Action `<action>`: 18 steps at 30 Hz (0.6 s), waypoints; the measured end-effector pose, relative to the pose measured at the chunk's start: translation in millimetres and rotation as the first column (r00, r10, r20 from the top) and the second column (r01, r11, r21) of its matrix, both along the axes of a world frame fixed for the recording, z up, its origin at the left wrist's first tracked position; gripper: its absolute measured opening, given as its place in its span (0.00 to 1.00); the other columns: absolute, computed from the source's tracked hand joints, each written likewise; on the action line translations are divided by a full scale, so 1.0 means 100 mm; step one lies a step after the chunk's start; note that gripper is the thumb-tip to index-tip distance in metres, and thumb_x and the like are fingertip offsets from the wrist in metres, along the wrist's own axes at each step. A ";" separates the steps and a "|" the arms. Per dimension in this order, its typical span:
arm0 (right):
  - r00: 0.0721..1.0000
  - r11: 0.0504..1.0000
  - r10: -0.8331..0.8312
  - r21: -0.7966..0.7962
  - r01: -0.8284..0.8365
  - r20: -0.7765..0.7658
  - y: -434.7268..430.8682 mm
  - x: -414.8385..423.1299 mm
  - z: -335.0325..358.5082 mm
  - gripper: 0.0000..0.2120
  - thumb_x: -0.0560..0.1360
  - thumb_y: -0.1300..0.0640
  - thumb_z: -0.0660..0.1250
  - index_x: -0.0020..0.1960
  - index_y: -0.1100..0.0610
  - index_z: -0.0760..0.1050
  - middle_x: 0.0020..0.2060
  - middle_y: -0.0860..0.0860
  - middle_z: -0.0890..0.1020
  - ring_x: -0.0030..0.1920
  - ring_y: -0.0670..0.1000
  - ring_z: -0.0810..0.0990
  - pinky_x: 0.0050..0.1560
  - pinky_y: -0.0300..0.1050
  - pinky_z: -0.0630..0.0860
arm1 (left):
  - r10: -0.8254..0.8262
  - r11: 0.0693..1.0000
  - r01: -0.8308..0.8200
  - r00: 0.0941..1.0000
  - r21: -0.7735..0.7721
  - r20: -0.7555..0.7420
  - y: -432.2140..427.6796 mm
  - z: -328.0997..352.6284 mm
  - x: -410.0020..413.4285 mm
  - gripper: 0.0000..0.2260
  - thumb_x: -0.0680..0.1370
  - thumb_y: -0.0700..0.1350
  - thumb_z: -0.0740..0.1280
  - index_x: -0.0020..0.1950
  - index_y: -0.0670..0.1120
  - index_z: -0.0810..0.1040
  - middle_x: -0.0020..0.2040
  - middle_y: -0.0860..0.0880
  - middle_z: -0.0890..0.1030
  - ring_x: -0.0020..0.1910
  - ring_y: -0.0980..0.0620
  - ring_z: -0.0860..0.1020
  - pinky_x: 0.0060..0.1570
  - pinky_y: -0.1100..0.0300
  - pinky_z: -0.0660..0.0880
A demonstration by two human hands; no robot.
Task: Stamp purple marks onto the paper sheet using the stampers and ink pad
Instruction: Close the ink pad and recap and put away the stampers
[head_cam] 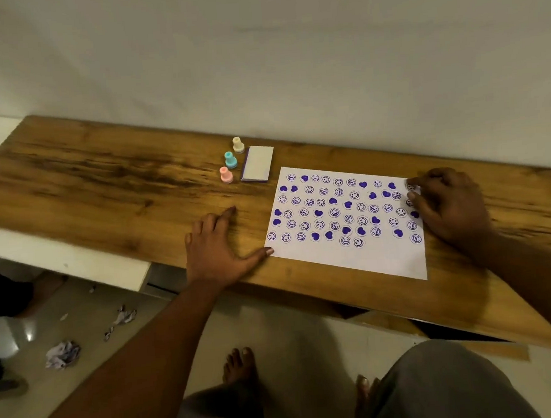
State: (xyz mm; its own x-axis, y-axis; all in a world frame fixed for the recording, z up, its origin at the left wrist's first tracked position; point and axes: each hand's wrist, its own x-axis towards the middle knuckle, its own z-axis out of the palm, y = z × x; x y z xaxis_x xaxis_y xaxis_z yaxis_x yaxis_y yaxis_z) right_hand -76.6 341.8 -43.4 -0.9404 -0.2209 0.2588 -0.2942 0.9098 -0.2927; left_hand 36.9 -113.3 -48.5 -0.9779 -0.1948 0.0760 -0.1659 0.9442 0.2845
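Bare feet [239, 368], crumpled paper [62, 354] below wooden table [102, 178].

a plain off-white wall [256, 47] ran behind a long wooden surface [102, 175] with dark streaked grain. below it lay a pale tiled floor [292, 331], glossy in one spot at the left. crumpled paper scraps [62, 354] sat on that floor. a white ledge [59, 256] ran under the surface's left end. the light was dim and warm.

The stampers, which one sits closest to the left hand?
The pink stamper, nearest end of the row; the blue and cream ones stand farther back from the left hand.
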 end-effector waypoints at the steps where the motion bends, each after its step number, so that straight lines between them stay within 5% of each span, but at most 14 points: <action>1: 1.000 1.000 -0.015 -0.010 0.015 0.001 0.00 0.00 -0.01 0.24 0.79 0.40 0.60 0.65 0.52 0.82 0.60 0.56 0.78 0.57 0.61 0.77 0.56 0.58 0.75 | 0.036 0.999 -0.036 0.999 0.005 -0.004 0.06 0.00 0.00 0.52 0.62 0.86 0.58 0.78 0.56 0.65 0.66 0.49 0.72 0.65 0.45 0.70 0.62 0.43 0.70; 6: 0.997 0.996 -0.070 -0.057 0.072 0.030 0.00 -0.08 -0.04 0.26 0.79 0.41 0.58 0.68 0.52 0.80 0.62 0.57 0.77 0.59 0.62 0.76 0.58 0.59 0.75 | 0.199 0.977 -0.199 0.980 0.082 0.006 0.26 0.02 -0.04 0.49 0.63 0.85 0.61 0.76 0.57 0.67 0.69 0.48 0.72 0.68 0.44 0.68 0.64 0.43 0.68; 18: 0.993 0.992 -0.113 0.053 0.111 0.041 -0.03 -0.11 -0.10 0.27 0.78 0.38 0.55 0.73 0.45 0.75 0.64 0.56 0.73 0.58 0.64 0.74 0.58 0.60 0.75 | 0.218 0.974 -0.213 0.975 0.079 -0.051 0.27 0.01 -0.03 0.43 0.67 0.82 0.62 0.73 0.56 0.69 0.67 0.47 0.73 0.65 0.44 0.70 0.62 0.45 0.68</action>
